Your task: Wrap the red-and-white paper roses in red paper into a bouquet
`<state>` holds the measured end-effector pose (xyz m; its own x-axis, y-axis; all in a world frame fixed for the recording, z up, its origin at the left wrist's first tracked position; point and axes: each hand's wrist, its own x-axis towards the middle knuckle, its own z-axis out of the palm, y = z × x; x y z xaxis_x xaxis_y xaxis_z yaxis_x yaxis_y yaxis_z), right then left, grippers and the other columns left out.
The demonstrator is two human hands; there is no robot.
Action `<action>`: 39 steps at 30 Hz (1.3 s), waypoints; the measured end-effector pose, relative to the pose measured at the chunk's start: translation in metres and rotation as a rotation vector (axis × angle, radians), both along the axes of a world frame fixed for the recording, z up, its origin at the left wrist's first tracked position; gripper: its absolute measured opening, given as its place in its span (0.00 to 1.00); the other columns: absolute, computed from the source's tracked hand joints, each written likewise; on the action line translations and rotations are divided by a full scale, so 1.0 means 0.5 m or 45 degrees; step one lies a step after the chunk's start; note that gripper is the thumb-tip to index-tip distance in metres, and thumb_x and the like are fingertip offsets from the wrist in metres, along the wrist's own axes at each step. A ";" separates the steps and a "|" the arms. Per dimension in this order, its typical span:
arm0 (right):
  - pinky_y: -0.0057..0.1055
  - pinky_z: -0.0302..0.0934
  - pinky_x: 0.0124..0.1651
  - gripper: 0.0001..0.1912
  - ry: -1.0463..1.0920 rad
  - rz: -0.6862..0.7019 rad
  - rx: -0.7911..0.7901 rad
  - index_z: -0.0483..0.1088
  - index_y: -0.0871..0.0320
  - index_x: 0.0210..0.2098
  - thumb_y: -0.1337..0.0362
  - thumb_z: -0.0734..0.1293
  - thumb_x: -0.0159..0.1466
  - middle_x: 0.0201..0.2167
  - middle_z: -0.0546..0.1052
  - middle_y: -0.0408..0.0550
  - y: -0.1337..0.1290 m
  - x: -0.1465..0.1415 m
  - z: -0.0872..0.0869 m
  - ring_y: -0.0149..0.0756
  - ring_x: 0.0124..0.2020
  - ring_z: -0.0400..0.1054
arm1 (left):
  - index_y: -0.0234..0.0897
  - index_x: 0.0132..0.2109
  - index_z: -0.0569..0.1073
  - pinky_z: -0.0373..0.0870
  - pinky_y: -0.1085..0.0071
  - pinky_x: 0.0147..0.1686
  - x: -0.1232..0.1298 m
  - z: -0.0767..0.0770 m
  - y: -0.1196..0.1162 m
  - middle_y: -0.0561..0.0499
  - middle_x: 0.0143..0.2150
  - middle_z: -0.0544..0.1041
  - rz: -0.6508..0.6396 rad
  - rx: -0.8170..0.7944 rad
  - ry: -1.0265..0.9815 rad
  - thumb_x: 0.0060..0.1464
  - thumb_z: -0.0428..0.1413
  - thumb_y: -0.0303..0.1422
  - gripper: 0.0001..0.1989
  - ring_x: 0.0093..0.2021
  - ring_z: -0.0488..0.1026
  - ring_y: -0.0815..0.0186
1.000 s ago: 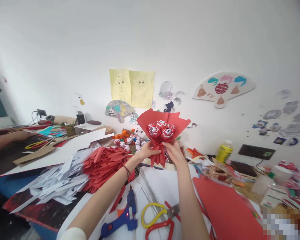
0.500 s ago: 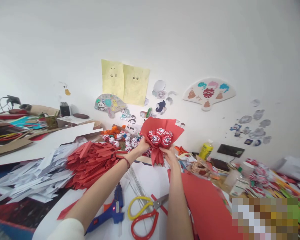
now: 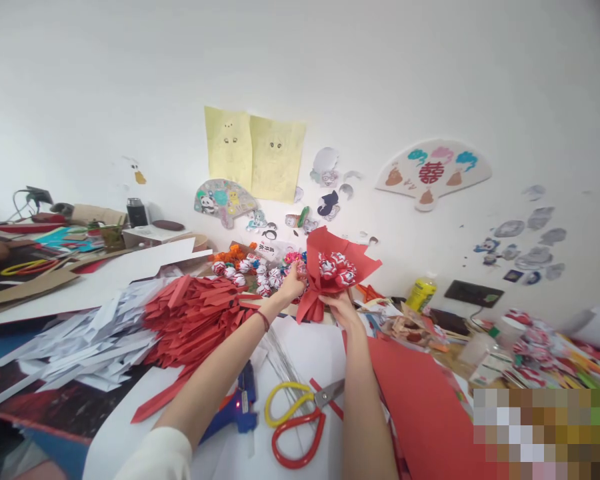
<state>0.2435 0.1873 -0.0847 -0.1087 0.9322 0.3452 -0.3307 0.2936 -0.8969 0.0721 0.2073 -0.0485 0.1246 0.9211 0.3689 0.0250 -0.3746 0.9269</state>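
We've got a red-wrapped bouquet [image 3: 363, 263] up front, mid-view, btwn our hands & the wall [image 3: 300, 60]. Its wrap flares up and R; the gathered neck sits lower, a bit L, so the whole thing tilts R. A cluster of red & white flowers [image 3: 336, 268] shows inside. Can't tell if its bottom end touches the counter [image 3: 63, 417].

Our R hand [image 3: 344, 310] is closed round the neck, fingers under the flowers, so it's holding the bouquet. Our L hand [image 3: 293, 283] is at the wrap's L edge, fingers pointing up, close by the loose flowers [image 3: 263, 279] at the back; we can't tell if it's pinching anything or just near.

Below, white paper [image 3: 310, 343] w/ a bundle of thin wires [image 3: 283, 357] on it. Scissors w/ 1 yellow & 1 red handle [image 3: 305, 417] lie btwn our forearms, blade tips hidden behind the R one. Blue glue gun [image 3: 245, 403], red light on, partly covered by our L forearm.

L side: heap of red strips [image 3: 195, 320], then white strips [image 3: 90, 340] next to it, touching. Orange pcs [image 3: 235, 253] behind, near the wall. R side: big red sheet [image 3: 425, 400] by our R forearm; yellow bottle [image 3: 421, 295] farther back. On the wall: yellow drawings [image 3: 253, 157] + 2 fan-shaped pcs, bigger one [image 3: 433, 175] on the R.
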 end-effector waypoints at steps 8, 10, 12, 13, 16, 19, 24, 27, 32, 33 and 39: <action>0.45 0.65 0.56 0.22 -0.056 -0.085 -0.021 0.76 0.56 0.40 0.61 0.78 0.46 0.38 0.82 0.48 0.002 -0.025 -0.033 0.45 0.47 0.75 | 0.35 0.52 0.72 0.73 0.64 0.40 -0.014 -0.038 -0.029 0.47 0.37 0.79 -0.042 0.044 0.500 0.35 0.62 0.24 0.31 0.37 0.76 0.59; 0.45 0.65 0.57 0.22 -0.048 -0.158 0.008 0.76 0.56 0.40 0.61 0.78 0.45 0.39 0.82 0.48 0.009 -0.033 -0.024 0.45 0.47 0.75 | 0.35 0.54 0.71 0.72 0.63 0.42 -0.011 -0.040 -0.043 0.47 0.38 0.80 -0.012 0.091 0.604 0.34 0.64 0.27 0.34 0.38 0.77 0.56; 0.45 0.65 0.56 0.22 -0.037 -0.252 0.046 0.75 0.56 0.40 0.62 0.78 0.45 0.39 0.82 0.48 0.019 -0.036 -0.004 0.45 0.45 0.75 | 0.36 0.57 0.69 0.71 0.62 0.45 -0.007 -0.035 -0.052 0.43 0.43 0.79 0.039 0.149 0.683 0.35 0.65 0.29 0.37 0.43 0.77 0.52; 0.46 0.65 0.56 0.23 -0.029 -0.305 0.071 0.75 0.57 0.40 0.62 0.78 0.44 0.39 0.82 0.48 0.023 -0.036 0.009 0.45 0.44 0.75 | 0.36 0.58 0.67 0.70 0.62 0.47 -0.005 -0.030 -0.055 0.41 0.47 0.79 0.066 0.180 0.717 0.36 0.66 0.31 0.38 0.46 0.77 0.51; 0.44 0.65 0.56 0.26 0.016 -0.474 0.163 0.73 0.57 0.43 0.63 0.78 0.44 0.42 0.81 0.49 0.033 -0.030 0.053 0.43 0.44 0.75 | 0.34 0.62 0.64 0.69 0.62 0.50 -0.004 -0.014 -0.064 0.36 0.53 0.76 0.137 0.249 0.815 0.38 0.67 0.35 0.42 0.51 0.75 0.47; 0.43 0.64 0.58 0.34 0.086 -0.624 0.237 0.68 0.55 0.50 0.63 0.78 0.45 0.47 0.79 0.48 0.036 -0.022 0.085 0.40 0.47 0.74 | 0.34 0.64 0.62 0.70 0.62 0.47 -0.010 0.000 -0.083 0.39 0.46 0.80 0.173 0.281 0.910 0.46 0.64 0.37 0.40 0.47 0.77 0.48; 0.44 0.64 0.58 0.36 0.162 -0.807 0.252 0.64 0.55 0.51 0.62 0.78 0.44 0.49 0.77 0.48 0.032 -0.016 0.107 0.39 0.47 0.73 | 0.39 0.63 0.65 0.69 0.62 0.48 -0.026 0.029 -0.135 0.42 0.47 0.81 0.188 0.377 0.977 0.57 0.56 0.39 0.28 0.47 0.78 0.51; 0.43 0.65 0.57 0.36 0.206 -0.824 0.268 0.63 0.54 0.52 0.62 0.77 0.45 0.49 0.77 0.47 0.023 -0.021 0.122 0.37 0.45 0.74 | 0.41 0.62 0.68 0.70 0.64 0.48 -0.033 0.045 -0.154 0.44 0.48 0.81 0.190 0.416 0.947 0.61 0.52 0.37 0.23 0.45 0.78 0.56; 0.42 0.66 0.57 0.39 0.306 -0.648 0.273 0.60 0.52 0.54 0.64 0.78 0.45 0.48 0.76 0.44 -0.004 -0.037 0.155 0.33 0.43 0.74 | 0.39 0.60 0.69 0.71 0.67 0.46 -0.046 0.058 -0.157 0.46 0.47 0.82 0.196 0.421 0.822 0.62 0.51 0.33 0.20 0.44 0.79 0.60; 0.42 0.66 0.56 0.40 0.306 -0.615 0.268 0.60 0.51 0.54 0.64 0.78 0.45 0.47 0.77 0.44 -0.009 -0.040 0.161 0.34 0.43 0.74 | 0.38 0.60 0.70 0.72 0.69 0.46 -0.049 0.060 -0.156 0.47 0.47 0.82 0.188 0.418 0.795 0.62 0.51 0.32 0.20 0.44 0.79 0.61; 0.41 0.71 0.49 0.40 0.345 -0.554 0.170 0.61 0.51 0.51 0.67 0.79 0.42 0.44 0.78 0.42 -0.040 -0.045 0.187 0.35 0.40 0.75 | 0.35 0.60 0.69 0.74 0.71 0.42 -0.070 0.102 -0.197 0.44 0.50 0.80 0.180 0.320 0.727 0.62 0.52 0.33 0.20 0.43 0.80 0.63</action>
<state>0.2212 0.1672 0.0086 0.3879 0.8172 0.4263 -0.3677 0.5613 -0.7414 0.0371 0.1089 0.0027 0.2490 0.8370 0.4873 0.5539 -0.5358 0.6373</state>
